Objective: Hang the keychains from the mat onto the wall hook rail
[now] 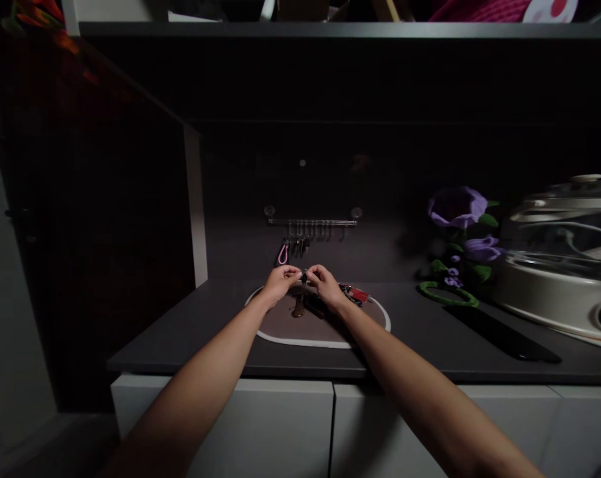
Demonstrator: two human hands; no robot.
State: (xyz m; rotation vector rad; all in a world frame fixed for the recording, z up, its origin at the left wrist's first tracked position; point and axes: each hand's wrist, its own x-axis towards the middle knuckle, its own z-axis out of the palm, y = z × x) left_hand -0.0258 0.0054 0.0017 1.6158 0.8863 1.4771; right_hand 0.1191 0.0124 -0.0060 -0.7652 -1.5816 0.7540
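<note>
Both my hands meet above an oval mat (300,336), brown with a white rim. A small black thing with a metal glint, perhaps a key ring (304,276), is pinched between them. My left hand (280,282) grips it from the left with thumb and finger. From the other side, my right hand (325,284) pinches it too. Just below, a brown fob-like piece (299,307) shows over the mat; whether it hangs from the held thing or lies down, I cannot tell. A dark flat item (315,307) lies beside it. Near my right wrist are a red card-like piece (360,296) and dark bits.
On the back wall, a clear hook rail (313,222) carries several keys (299,247) and a pink loop (283,253). To the right stand purple fabric flowers (458,207), a long black object (504,334) and a cream appliance (539,289). A shelf (300,29) runs overhead.
</note>
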